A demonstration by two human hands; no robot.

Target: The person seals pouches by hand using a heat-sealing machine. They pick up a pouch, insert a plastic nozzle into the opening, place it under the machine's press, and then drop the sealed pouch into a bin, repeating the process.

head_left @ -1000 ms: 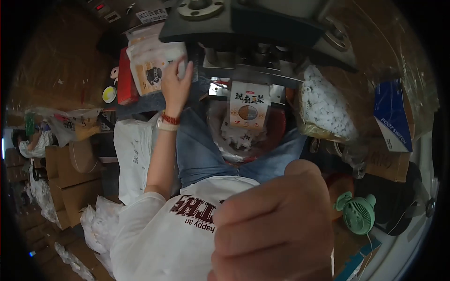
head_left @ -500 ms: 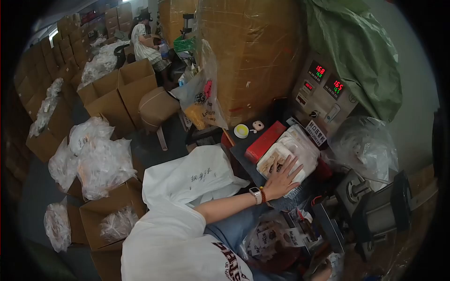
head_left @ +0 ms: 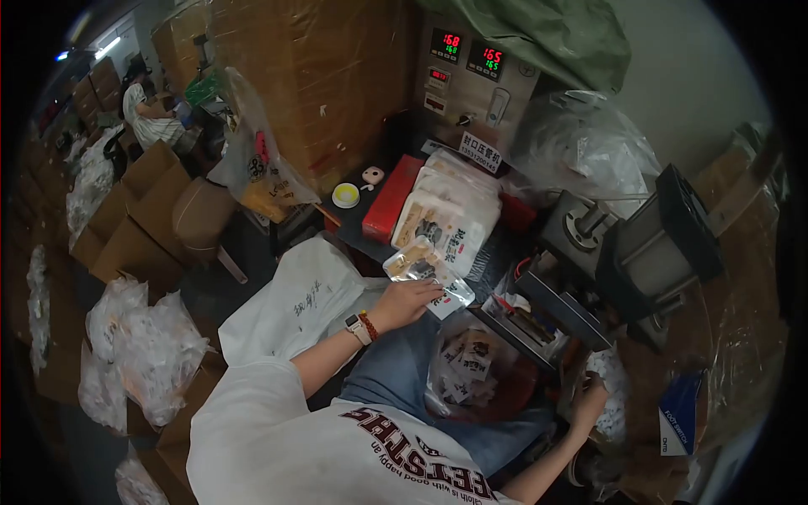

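My left hand (head_left: 406, 305), with a watch and a beaded bracelet on the wrist, is closed on the lower edge of a printed plastic pouch (head_left: 421, 261). The pouch is tilted and shiny, just in front of a stack of similar pouches (head_left: 459, 202). A red box (head_left: 392, 200) lies against the left side of the stack. Lower right, my right hand (head_left: 592, 399) has its fingers curled at a clear bag of small white pieces (head_left: 609, 383); what they hold is hidden. Between my legs sits a plastic bag of printed packets (head_left: 471, 366).
A sealing machine with lit displays (head_left: 467, 52) stands behind the stack, and its metal cylinder (head_left: 652, 240) juts out at right. A small yellow-and-white dish (head_left: 345, 195) is on the table. Open cartons (head_left: 143, 227) and bagged goods (head_left: 143, 353) fill the left; another person (head_left: 151, 114) sits farther back.
My left hand has come off the stack toward me and now holds a pouch. My right hand has come further into view at the bag of white pieces. The camera view has turned right.
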